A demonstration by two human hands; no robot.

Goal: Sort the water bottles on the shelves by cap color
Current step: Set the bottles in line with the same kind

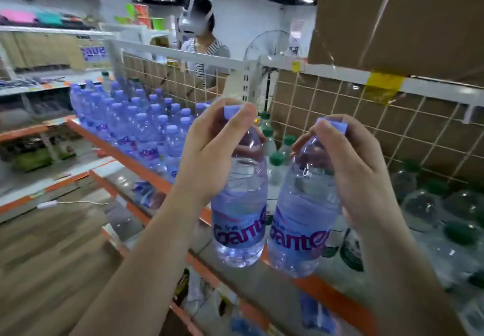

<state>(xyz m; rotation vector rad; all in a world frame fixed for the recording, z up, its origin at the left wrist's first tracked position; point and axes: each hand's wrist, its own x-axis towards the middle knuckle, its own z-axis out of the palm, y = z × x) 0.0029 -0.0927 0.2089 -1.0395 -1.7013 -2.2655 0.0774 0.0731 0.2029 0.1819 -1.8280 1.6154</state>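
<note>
Two purple-capped bottles are held up over the shelf front, side by side. Whether their labels touch cannot be settled.

- The left bottle [239, 220] is gripped at neck and shoulder by the left hand [209, 147]. The fingers are curled round it, with thumb and forefinger up at the cap. It is held roughly upright.
- The right bottle [301, 228] is gripped the same way by the right hand [348, 163]. It is tilted, with the cap toward 1 o'clock.
- Both bases hang clear of the shelf [131, 157].

Step judged: carry phase, with a matched pair lifted and not yet placed.

- The purple block [136, 123] stands in rows at 10 o'clock of the hands.
- Green bottles [277, 159] are seen close behind the pair at 12 o'clock. More of them are spread at 3 to 4 o'clock.
- Much of the sorting looks done, with the two colours largely apart.

Next move, as judged: the pair is to be swung toward 10 o'clock and set upright at the near end of the purple block.

- The floor of that gap is hidden by the left hand, so free standing room cannot be confirmed.
- The right bottle should be levelled before set-down.
- The outer row could be toppled by a careless base.

Further out:

- A wire mesh [340, 115] backs the shelf.
- A box [406, 16] sits above at 1 o'clock.
- A person [207, 53] and a fan [267, 47] are seen beyond the mesh at 12 o'clock.
</note>
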